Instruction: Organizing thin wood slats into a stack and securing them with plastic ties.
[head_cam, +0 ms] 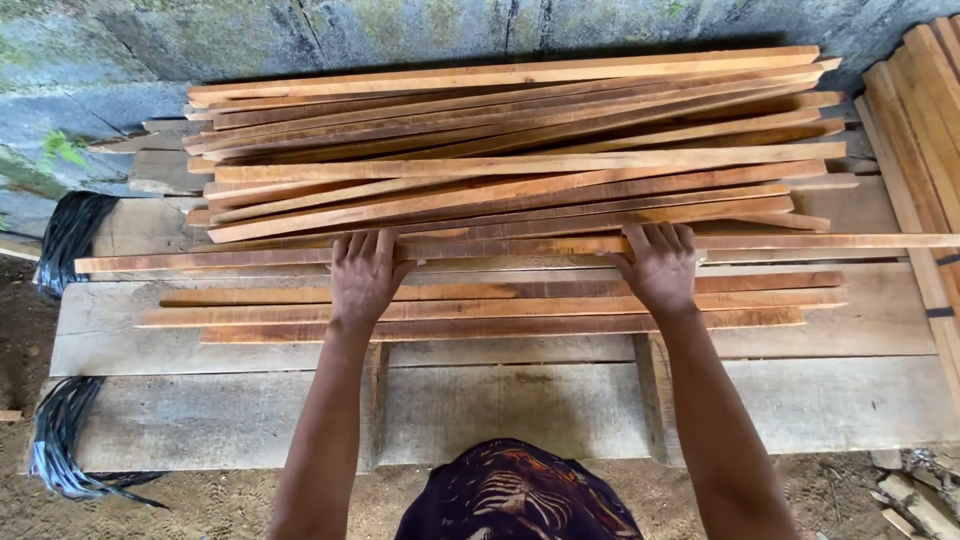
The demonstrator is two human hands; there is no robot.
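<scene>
A long thin reddish-brown wooden slat [510,247] lies across a platform of wide pale planks [860,320]. My left hand [363,276] grips the slat left of its middle, fingers curled over its far edge. My right hand [660,265] grips the same slat to the right. Behind it a loose pile of several similar slats [520,150] is heaped against the wall. Three more slats [500,308] lie side by side just in front of my hands.
A grey mossy block wall [200,40] stands at the back. Black cable bundles [70,230] hang off the platform's left end. More stacked boards [925,110] lean at the right. Dirt ground [200,505] and rubble lie below.
</scene>
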